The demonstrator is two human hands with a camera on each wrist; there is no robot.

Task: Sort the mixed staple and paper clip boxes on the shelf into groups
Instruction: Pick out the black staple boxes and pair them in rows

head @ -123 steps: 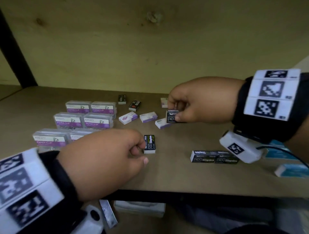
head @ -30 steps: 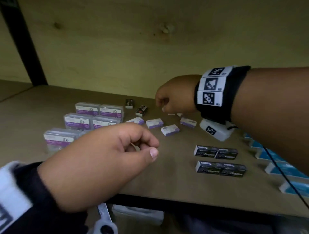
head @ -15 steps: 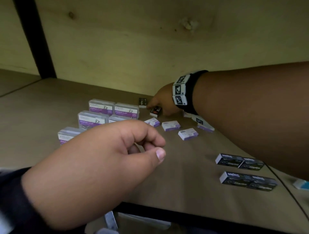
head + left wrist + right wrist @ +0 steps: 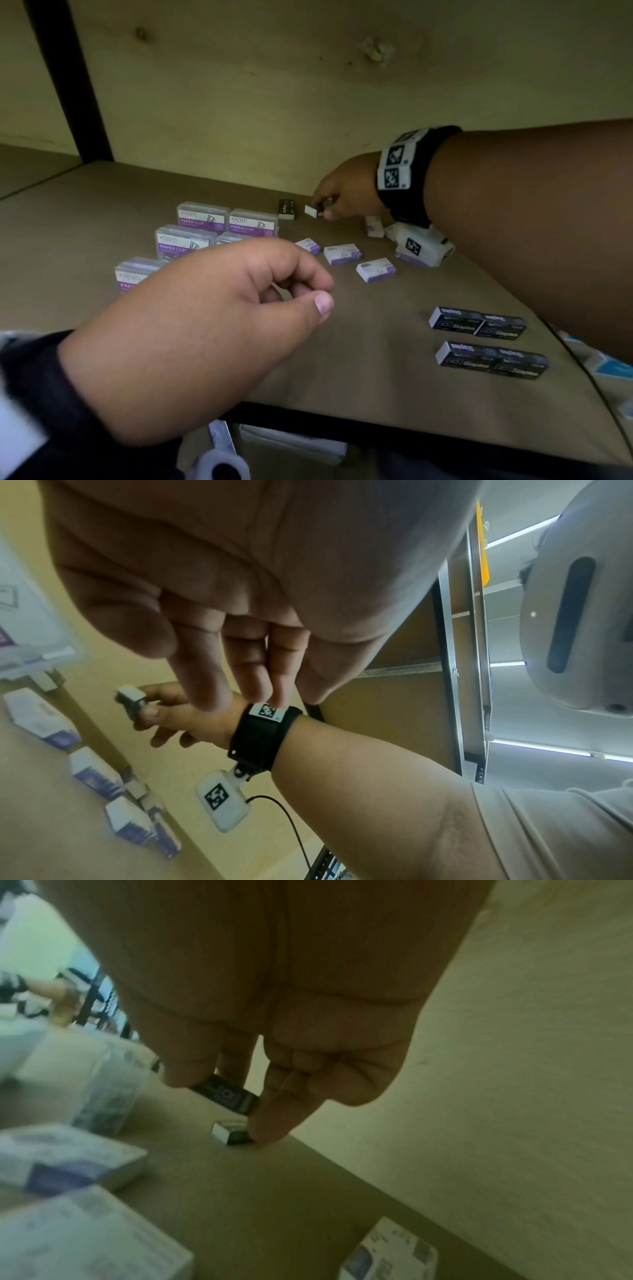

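At the back of the shelf [image 4: 359, 359] my right hand [image 4: 323, 209] pinches a small black staple box [image 4: 312, 211] between thumb and fingers, slightly above the board. The right wrist view shows that box [image 4: 226, 1093] held over the shelf. A second black staple box [image 4: 287, 209] stands just left of it. My left hand [image 4: 318, 291] hovers in the foreground with loosely curled fingers [image 4: 240, 669] and holds nothing. Clear paper clip boxes [image 4: 202, 216] are grouped at the left, partly hidden by my left hand.
Small white-and-purple boxes [image 4: 342, 254] lie scattered mid-shelf. Two rows of black staple boxes [image 4: 476, 322] [image 4: 491, 359] sit at the right front. Blue boxes [image 4: 609, 366] lie at the far right edge. A wooden back wall [image 4: 239, 102] stands close behind my right hand.
My right hand reached to the shelf's back and picked up the small black staple box it was touching half a second ago. My left hand stays hovering, empty.
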